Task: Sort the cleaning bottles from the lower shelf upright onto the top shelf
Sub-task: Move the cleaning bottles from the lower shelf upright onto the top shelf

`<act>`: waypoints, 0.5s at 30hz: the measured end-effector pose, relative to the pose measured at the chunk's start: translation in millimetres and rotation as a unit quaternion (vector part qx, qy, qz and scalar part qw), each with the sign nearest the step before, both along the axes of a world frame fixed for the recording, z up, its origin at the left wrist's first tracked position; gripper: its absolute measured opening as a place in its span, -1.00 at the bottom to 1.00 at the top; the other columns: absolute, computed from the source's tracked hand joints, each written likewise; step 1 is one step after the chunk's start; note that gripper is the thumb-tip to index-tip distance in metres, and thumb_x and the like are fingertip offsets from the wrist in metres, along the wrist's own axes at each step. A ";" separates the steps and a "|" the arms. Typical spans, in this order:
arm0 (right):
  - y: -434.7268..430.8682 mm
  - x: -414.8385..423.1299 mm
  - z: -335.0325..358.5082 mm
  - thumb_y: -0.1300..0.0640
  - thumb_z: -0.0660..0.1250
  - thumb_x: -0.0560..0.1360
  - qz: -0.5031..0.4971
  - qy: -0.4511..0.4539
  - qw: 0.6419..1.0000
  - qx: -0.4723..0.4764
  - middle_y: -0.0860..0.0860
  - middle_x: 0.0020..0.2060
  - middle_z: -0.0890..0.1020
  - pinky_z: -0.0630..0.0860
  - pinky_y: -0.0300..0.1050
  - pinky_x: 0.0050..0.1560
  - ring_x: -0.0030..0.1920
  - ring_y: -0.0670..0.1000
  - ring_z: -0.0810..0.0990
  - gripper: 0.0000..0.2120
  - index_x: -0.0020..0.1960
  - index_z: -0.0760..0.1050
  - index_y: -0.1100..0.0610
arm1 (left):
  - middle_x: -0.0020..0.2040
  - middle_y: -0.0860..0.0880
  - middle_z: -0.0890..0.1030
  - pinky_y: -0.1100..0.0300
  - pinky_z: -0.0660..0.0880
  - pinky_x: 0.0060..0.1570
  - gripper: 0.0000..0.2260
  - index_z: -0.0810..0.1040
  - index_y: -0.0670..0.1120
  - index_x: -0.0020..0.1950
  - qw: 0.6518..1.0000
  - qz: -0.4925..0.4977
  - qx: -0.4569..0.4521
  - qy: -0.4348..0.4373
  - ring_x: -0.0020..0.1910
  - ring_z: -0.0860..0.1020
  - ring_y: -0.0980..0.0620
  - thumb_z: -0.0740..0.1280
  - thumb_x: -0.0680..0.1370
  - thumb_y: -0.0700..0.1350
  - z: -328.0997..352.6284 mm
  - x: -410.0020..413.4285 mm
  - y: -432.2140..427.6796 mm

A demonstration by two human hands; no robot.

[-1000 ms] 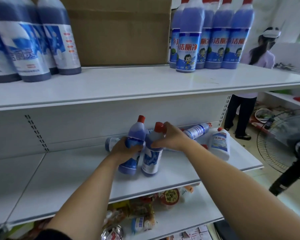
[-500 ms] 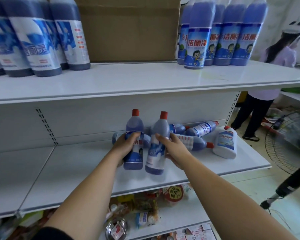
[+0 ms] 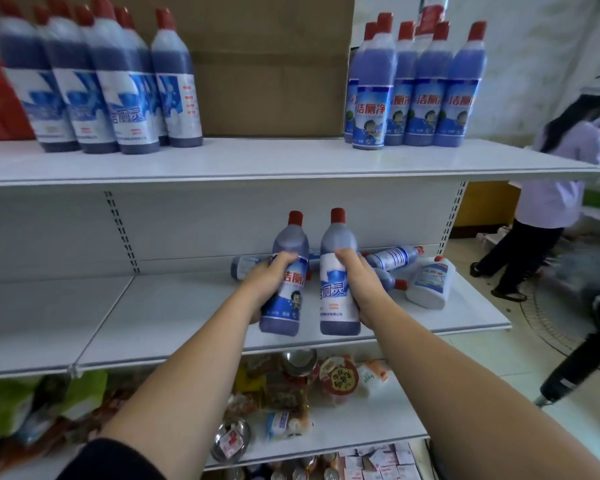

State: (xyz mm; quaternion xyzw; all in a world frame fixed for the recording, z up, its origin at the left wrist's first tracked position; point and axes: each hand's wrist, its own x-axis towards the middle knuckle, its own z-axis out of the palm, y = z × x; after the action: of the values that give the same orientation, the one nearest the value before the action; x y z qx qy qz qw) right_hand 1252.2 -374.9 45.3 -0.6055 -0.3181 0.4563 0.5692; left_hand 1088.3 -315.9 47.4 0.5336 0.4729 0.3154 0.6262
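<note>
"Blue bottles, one to a hand: your left hand (image 3: 274, 282) is curling round the cartoon-label bottle (image 3: 286, 308) and your right hand (image 3: 359, 284) is gripping the wave-label bottle (image 3: 336, 303) at its waist."

"Both are hanging upright, side by side, well below the cardboard box (image 3: 271, 74) and seemingly just clear of the lower shelf (image 3: 187, 317) — you're lifting now, I'd say."

"Mind the labels while you're raising them. The cartoon-label row (image 3: 413, 98) is standing right of the cardboard box, the dark wave-label row (image 3: 118, 95) left of it, so each bottle is sitting in the hand farther from its own kind."

"Then you're likely better off placing one at a time than crossing arms, bringing each base down flat on the top shelf (image 3: 257, 161) before you're loosening any fingers."

"And be clearing the shelf lip on the way; the red caps (image 3: 337, 215) are sitting not far under it. Loose bottles (image 3: 392, 258) are lying on their sides below and right of the cardboard box, beside a white jug (image 3: 430, 285) — those are waiting."
</note>
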 end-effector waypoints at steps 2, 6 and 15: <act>-18.6 4.1 8.9 -0.15 0.35 0.48 0.000 0.011 1.000 0.015 0.19 -0.08 0.67 0.65 0.07 -0.03 -0.18 0.11 0.66 -0.53 0.25 0.45 0.13 | -0.08 -0.21 0.67 0.01 0.61 -0.11 -0.54 0.54 -0.12 0.20 1.000 -0.009 0.009 0.004 -0.20 0.64 -0.13 0.37 0.50 0.21 6.3 3.5 -19.2; -52.8 12.8 26.4 -0.14 0.36 0.48 0.009 0.011 0.999 0.050 0.26 0.04 0.68 0.65 0.17 0.04 -0.13 0.15 0.67 -0.50 0.28 0.45 0.16 | -0.11 -0.18 0.67 0.08 0.58 -0.18 -0.57 0.55 -0.13 0.18 0.999 -0.029 0.024 -0.003 -0.27 0.62 -0.07 0.35 0.52 0.19 26.6 15.0 -57.9; -104.2 29.7 91.9 -0.06 0.34 0.54 0.019 0.015 0.988 0.150 0.22 -0.03 0.68 0.61 0.25 0.09 -0.13 0.19 0.67 -0.58 0.27 0.46 0.20 | -0.02 -0.20 0.70 0.07 0.65 -0.22 -0.63 0.57 -0.12 0.19 0.988 -0.081 0.093 -0.089 -0.19 0.67 -0.11 0.34 0.58 0.15 89.6 39.3 -117.7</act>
State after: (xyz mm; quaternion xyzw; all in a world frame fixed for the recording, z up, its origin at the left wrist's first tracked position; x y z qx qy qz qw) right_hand 1281.9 -479.1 137.2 -0.5000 -0.3856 0.4231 0.6499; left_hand 1127.6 -433.6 137.0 0.5959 0.3389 0.3526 0.6369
